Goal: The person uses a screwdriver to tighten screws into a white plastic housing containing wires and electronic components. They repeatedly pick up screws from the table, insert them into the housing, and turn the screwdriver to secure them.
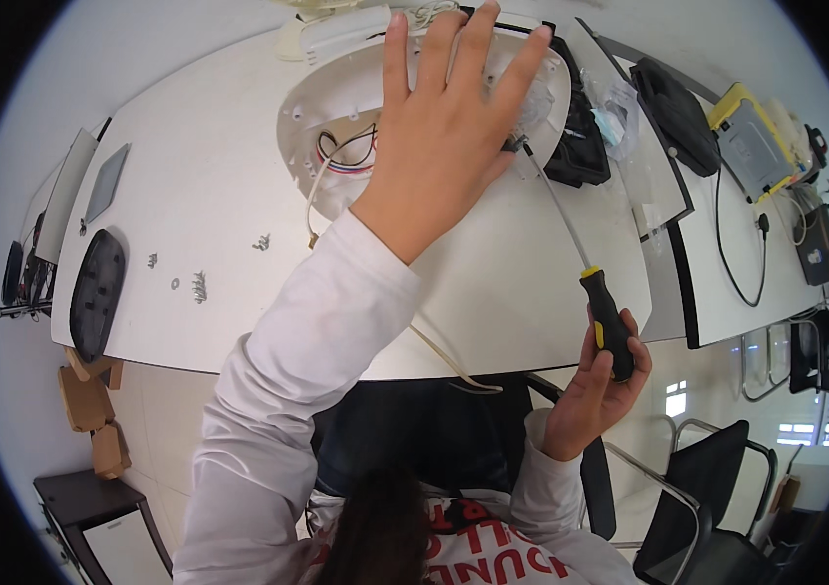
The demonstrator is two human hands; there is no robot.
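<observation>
My left hand point(442, 146) lies across a white oval plastic housing point(295, 122), its fingers spread toward the far rim. Red, blue and black wires point(346, 161) show inside the housing, left of that hand. A pale cable point(315, 195) leads out over the near rim. In my right hand point(585, 395) is a long screwdriver point(612, 331) with a black and yellow handle. Its shaft slants up and left to a small dark part point(520, 144) beside my left thumb. The exact contact at the tip is too small to make out.
Small piles of screws point(200, 286), a washer point(176, 284) and a dark oval cover point(98, 295) lie on the white table point(493, 292) at left. A black tool case point(580, 146) and plastic bags point(619, 112) sit right of the housing. A black chair point(702, 478) stands at lower right.
</observation>
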